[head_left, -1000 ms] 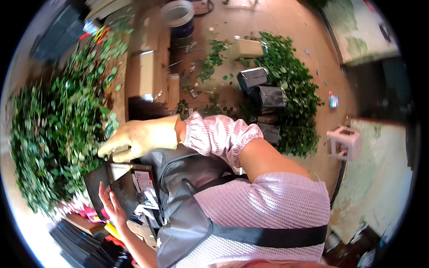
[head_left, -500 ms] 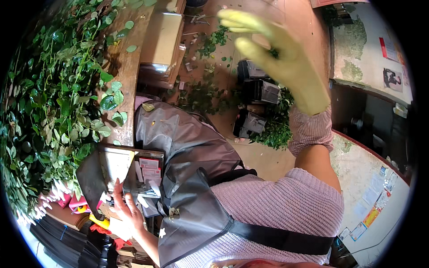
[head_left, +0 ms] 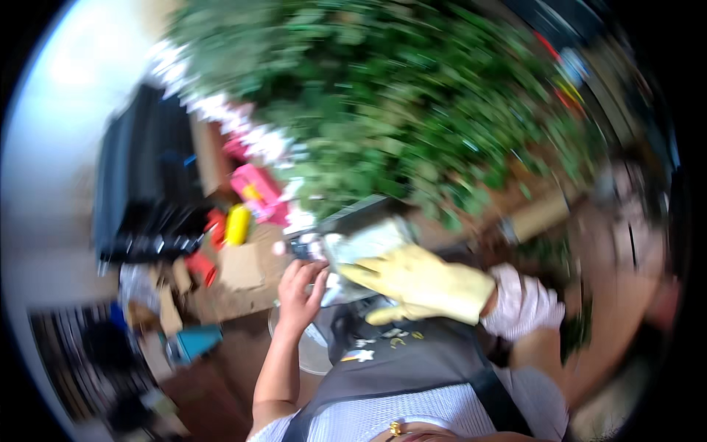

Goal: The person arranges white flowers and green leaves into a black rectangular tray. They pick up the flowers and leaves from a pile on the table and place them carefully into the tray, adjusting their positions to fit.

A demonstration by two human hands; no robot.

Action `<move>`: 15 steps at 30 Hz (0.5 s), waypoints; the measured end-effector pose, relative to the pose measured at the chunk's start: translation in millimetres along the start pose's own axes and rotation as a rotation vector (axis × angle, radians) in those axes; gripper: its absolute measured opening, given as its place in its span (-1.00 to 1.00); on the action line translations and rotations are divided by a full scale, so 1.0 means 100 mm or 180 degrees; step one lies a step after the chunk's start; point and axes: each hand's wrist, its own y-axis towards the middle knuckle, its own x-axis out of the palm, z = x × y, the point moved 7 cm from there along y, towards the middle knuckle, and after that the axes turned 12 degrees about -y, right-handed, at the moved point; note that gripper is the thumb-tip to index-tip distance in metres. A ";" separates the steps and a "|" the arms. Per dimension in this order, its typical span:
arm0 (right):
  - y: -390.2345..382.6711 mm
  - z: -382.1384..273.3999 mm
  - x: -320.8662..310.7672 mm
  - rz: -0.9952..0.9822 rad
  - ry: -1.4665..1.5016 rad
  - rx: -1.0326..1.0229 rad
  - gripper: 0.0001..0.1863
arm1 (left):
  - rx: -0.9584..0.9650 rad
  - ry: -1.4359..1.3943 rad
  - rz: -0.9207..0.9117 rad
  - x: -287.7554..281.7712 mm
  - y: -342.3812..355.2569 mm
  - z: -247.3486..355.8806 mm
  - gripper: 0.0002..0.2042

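The gloved right hand (head_left: 427, 283) is spread flat, thumb apart and nothing visible in its grasp, above the near right part of a dark-sided box (head_left: 364, 212). The bare left hand (head_left: 298, 291) has half-curled fingers at the box's left side; blur hides whether it grips anything. The box sits at the near edge of the tabletop (head_left: 202, 303), against the apron (head_left: 412, 361), so a push from the glove or a tug from the body could tip it. Thick glove fingers might fumble small items. Just beyond, leafy stems (head_left: 412, 110) crowd the box and could snag or bruise if its raised wall swung back. Leftward, a yellow cylinder (head_left: 237, 225) might roll if an elbow knocked it.
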 end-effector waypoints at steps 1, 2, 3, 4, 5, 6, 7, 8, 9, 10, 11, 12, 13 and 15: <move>0.13 -0.11 0.03 -0.0414 -0.0026 -0.0077 -0.03 | -0.0207 0.0081 0.0421 -0.24 -0.14 -0.13 -0.86; 0.20 -0.21 0.14 -0.0718 -0.0051 -0.0056 -0.06 | -0.0391 0.0105 0.0774 -0.45 -0.28 -0.29 -0.87; 0.27 -0.25 0.28 -0.0926 -0.0069 -0.0066 -0.16 | -0.0331 0.0292 0.1181 -0.73 -0.33 -0.42 -0.88; 0.28 -0.30 0.37 -0.0777 -0.0029 -0.0047 -0.30 | -0.0388 0.0223 0.1454 -0.94 -0.44 -0.63 -0.85; 0.26 -0.28 0.63 -0.0508 -0.0307 0.0076 -0.43 | -0.0453 0.0287 0.1768 -1.18 -0.51 -0.78 -0.82; 0.31 -0.30 0.74 -0.1029 -0.0484 0.0014 -0.48 | -0.0524 0.0345 0.2074 -1.43 -0.61 -0.96 -0.78; 0.36 -0.33 0.62 -0.1041 -0.0315 0.0051 -0.46 | -0.0403 0.0516 0.2373 -1.72 -0.69 -1.11 -0.76; 0.40 -0.35 0.48 -0.1037 -0.0136 0.0162 -0.44 | -0.0250 0.0678 0.2608 -2.04 -0.70 -1.27 -0.73; 0.43 -0.38 0.43 -0.0977 -0.0129 0.0146 -0.42 | -0.0042 0.1000 0.2893 -2.39 -0.73 -1.44 -0.70; 0.40 -0.30 0.52 -0.0835 -0.0078 0.0111 -0.41 | 0.0217 0.1412 0.3148 -2.68 -0.70 -1.54 -0.67; 0.42 -0.25 0.50 -0.0752 -0.0061 0.0164 -0.39 | 0.0430 0.1550 0.3436 -3.03 -0.57 -1.60 -0.64; 0.44 -0.25 0.50 -0.0861 -0.0074 0.0196 -0.38 | 0.0623 0.1674 0.3705 -3.41 -0.47 -1.67 -0.60; 0.47 -0.26 0.52 -0.0952 -0.0062 0.0182 -0.36 | 0.0602 0.1983 0.3992 -3.84 -0.45 -1.75 -0.57; 0.47 -0.24 0.60 -0.1076 -0.0041 0.0119 -0.35 | 0.0206 0.2607 0.4619 -4.70 -0.43 -1.92 -0.51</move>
